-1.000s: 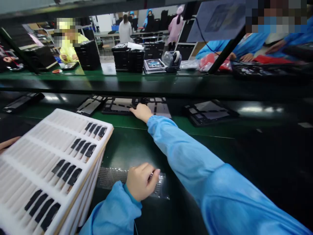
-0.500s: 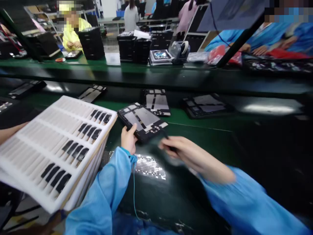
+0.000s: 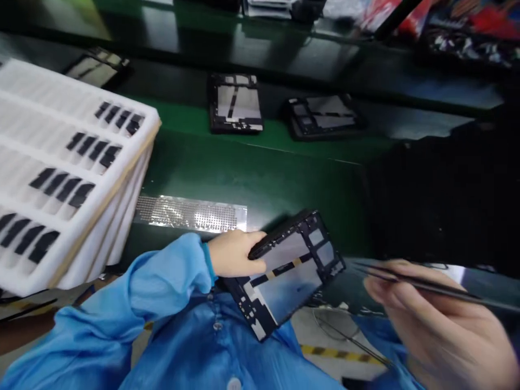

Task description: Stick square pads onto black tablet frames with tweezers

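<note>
My left hand (image 3: 235,253) grips a tablet with its inside exposed (image 3: 290,271) by one long edge, thumb on top. The tablet is tilted and held over the bench's front edge, close to my body. Grey plates, a dark flex strip and small white labels show on it. In my right hand (image 3: 439,319) is a pair of black tweezers (image 3: 418,281), closed between thumb and fingers. Their tips point left, just short of the tablet's right corner. Behind my left hand, a clear sheet with rows of small silvery pieces (image 3: 195,213) lies on the green bench (image 3: 260,173).
At left stands a stack of white foam trays (image 3: 134,157) with black parts in the slots. Farther back lie more opened tablets (image 3: 238,103), one of them (image 3: 325,115) to the right. A large dark mass (image 3: 442,195) fills the right side.
The view has tipped down. My left hand has lifted the tablet off the bench, turned it and brought it towards my body. My right hand has moved right with the tweezers.
</note>
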Demonstrator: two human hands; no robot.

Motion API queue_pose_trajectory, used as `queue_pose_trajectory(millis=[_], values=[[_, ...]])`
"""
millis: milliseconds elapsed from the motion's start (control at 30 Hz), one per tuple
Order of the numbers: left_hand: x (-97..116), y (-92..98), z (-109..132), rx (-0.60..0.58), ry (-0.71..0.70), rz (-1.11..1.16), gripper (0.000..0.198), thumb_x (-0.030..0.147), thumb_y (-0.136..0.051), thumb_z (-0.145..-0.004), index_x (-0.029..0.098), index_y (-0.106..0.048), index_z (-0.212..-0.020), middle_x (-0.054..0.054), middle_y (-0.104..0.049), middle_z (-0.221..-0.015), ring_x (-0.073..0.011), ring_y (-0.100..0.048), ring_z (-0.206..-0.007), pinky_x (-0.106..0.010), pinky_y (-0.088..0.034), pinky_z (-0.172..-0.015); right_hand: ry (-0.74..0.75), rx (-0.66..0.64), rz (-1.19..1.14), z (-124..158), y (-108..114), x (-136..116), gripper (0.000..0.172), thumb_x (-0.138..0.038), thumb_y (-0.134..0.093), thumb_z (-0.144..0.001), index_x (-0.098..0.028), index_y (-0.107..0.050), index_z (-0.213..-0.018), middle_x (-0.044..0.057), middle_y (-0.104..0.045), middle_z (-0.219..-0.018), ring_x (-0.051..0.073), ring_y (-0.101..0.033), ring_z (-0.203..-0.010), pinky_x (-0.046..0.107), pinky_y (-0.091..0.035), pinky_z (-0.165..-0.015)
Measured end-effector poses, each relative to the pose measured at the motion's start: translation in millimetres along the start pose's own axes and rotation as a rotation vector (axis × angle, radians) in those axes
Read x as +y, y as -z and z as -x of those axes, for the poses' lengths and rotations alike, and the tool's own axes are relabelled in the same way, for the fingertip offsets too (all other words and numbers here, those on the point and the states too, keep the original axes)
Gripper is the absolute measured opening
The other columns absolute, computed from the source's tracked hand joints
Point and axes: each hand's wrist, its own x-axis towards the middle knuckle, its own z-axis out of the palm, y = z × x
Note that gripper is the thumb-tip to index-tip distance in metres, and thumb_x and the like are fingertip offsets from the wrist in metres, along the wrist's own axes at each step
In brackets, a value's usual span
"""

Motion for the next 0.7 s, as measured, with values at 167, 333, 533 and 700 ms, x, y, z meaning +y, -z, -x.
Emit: queue_pose_trajectory(millis=[167,333,533,700], values=[[-10,73.9,-22,0.046,-0.055,-0.358,0.023,0.024,-0.067,-0.095,0.018,-0.077,-0.114,-0.004,-0.07,-0.096,-0.0147,-0.063,-0.087,-0.029,-0.049,-0.089,0.125,-0.313,-0.112,-68,-98,-35,0.017,-0.04,-0.087,-0.092,-0.035,-0.085,-0.107,0.004,-0.084,-0.106,0.024,-0.083,-0.094,0.039,-0.07,-0.08],[-43,90.8,-47,-0.118,-0.096,-0.46,0.01,0.023,-0.076,-0.086,0.021,-0.081,-0.094,0.006,-0.061,-0.069,-0.0071,-0.05,-0.064,-0.023,-0.038,-0.08,0.361,-0.61,0.092,-117,-159,-3,0.017,-0.032,-0.079,-0.099,-0.022,-0.078,-0.112,0.004,-0.083,-0.105,0.018,-0.079,-0.093,0.033,-0.065,-0.088],[-45,82.4,-46,-0.118,-0.106,-0.55,0.015,0.022,-0.068,-0.087,0.021,-0.081,-0.094,0.007,-0.059,-0.071,-0.0071,-0.052,-0.067,-0.029,-0.048,-0.094,0.291,-0.65,0.085,-114,-157,-1,0.017,-0.038,-0.08,-0.1,-0.026,-0.077,-0.112,0.003,-0.083,-0.111,0.021,-0.081,-0.104,0.035,-0.065,-0.095],[-40,83.4,-48,-0.146,-0.09,-0.7,0.024,0.026,-0.062,-0.092,0.02,-0.082,-0.103,0.006,-0.061,-0.073,-0.0088,-0.061,-0.075,-0.037,-0.054,-0.101,0.296,-0.647,0.127,-119,-158,-6,0.013,-0.038,-0.081,-0.1,-0.028,-0.079,-0.108,0.002,-0.083,-0.107,0.022,-0.081,-0.103,0.035,-0.066,-0.094]])
